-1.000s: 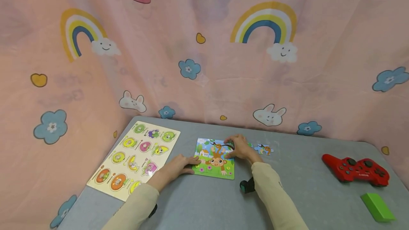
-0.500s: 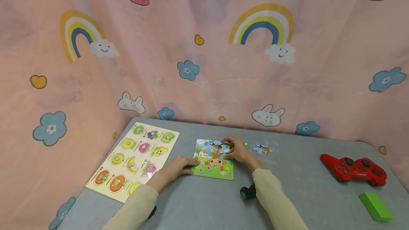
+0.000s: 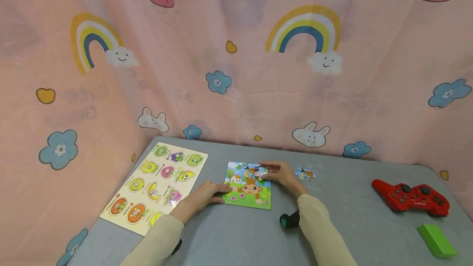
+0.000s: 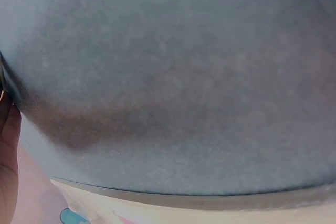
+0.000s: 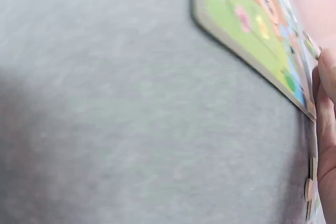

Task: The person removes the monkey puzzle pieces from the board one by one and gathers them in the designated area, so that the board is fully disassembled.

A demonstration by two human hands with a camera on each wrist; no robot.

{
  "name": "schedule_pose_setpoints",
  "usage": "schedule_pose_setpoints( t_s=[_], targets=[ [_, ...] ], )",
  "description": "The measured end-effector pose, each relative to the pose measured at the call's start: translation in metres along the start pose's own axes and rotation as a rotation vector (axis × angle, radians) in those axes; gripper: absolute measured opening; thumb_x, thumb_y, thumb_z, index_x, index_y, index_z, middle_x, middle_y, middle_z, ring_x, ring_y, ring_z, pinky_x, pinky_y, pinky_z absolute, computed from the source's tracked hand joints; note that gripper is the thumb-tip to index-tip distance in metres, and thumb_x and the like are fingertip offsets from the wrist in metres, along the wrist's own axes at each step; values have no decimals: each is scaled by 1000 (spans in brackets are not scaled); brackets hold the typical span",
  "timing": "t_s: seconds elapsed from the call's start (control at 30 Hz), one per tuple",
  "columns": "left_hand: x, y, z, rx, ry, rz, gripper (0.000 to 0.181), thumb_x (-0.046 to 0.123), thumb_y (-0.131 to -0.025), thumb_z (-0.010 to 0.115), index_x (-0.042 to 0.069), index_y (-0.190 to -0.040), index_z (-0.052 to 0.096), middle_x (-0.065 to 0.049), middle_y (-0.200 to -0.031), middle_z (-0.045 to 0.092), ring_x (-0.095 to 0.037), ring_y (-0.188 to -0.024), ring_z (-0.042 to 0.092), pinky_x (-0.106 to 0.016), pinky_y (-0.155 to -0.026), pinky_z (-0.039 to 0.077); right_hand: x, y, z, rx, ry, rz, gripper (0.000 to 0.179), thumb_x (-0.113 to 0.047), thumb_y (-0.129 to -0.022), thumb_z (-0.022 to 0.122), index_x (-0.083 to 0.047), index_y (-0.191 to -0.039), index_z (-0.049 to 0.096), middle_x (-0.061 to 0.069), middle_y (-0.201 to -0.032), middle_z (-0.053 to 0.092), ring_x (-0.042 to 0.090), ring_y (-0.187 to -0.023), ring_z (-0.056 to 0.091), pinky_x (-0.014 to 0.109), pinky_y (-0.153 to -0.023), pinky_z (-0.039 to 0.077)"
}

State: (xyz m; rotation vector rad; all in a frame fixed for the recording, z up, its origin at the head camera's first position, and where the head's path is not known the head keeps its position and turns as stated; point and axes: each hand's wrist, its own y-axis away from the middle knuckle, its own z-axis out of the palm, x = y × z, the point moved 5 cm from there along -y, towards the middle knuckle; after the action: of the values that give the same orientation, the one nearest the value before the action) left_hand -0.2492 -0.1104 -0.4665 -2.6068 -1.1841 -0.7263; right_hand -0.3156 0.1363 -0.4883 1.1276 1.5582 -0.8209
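A square jigsaw puzzle board [image 3: 242, 198] with a monkey picture lies mid-table in the head view. My left hand [image 3: 204, 194] holds its left edge, one finger over the picture and the thumb low at the side. In the left wrist view only fingertips [image 4: 9, 129] show. Over the board's upper right corner, my right hand [image 3: 282, 174] pinches a small puzzle piece [image 5: 312, 45], mostly hidden by the fingers. A loose puzzle piece [image 3: 305, 174] with a deer lies on the table right of that hand.
A cream board of fruit pictures [image 3: 159, 175] lies at the left, close to my left forearm. At the right are a red game controller [image 3: 412, 197] and a green block [image 3: 437, 240]. A pink printed curtain [image 3: 251, 106] hangs behind the grey table [image 3: 236, 237].
My right hand has shifted slightly right at the board's upper corner, and its fingers are straighter. The green bit of a piece beside the deer piece is out of sight. My left hand stays put.
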Motion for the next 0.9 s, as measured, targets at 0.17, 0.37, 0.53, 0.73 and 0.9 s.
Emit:
schedule_pose_setpoints(
  t_s=[0.17,0.37,0.53,0.73,0.9],
  targets=[
    [0,-1,1,-1,0,7,45,20,-89,66,5,-130,59,-11,-135,54,-27,-127,48,-42,-98,45,4,1,-7,15,-26,89,50,-10,-79,78,-4,-127,63,14,-128,61,28,-113,60,40,-95,47],
    [-1,-1,1,-5,25,-8,45,21,-89,67,7,-131,59,-9,-137,52,-25,-129,46,-42,-100,43,9,1,-15,-24,-49,112,52,-9,-79,79,-2,-127,62,16,-131,58,24,-116,56,33,-91,49],
    [-2,-1,2,-4,26,-6,45,20,-89,66,6,-131,58,-9,-138,51,-26,-129,46,-42,-100,43,12,3,-19,-77,-143,127,54,0,-80,75,5,-130,55,23,-134,53,16,-103,61,28,-83,53],
    [-3,-1,3,-7,22,-25,44,19,-89,66,6,-131,59,-9,-137,52,-27,-129,46,-43,-99,43,14,7,-26,-74,-140,166,55,-1,-79,76,5,-130,55,22,-135,53,13,-102,61,29,-84,53],
    [-2,0,2,-3,32,-17,44,19,-89,66,6,-131,58,-10,-137,52,-26,-130,45,-42,-100,43,16,10,-35,-56,-117,189,56,-4,-79,77,3,-130,56,21,-130,57,12,-93,56,27,-79,53]
  ],
)
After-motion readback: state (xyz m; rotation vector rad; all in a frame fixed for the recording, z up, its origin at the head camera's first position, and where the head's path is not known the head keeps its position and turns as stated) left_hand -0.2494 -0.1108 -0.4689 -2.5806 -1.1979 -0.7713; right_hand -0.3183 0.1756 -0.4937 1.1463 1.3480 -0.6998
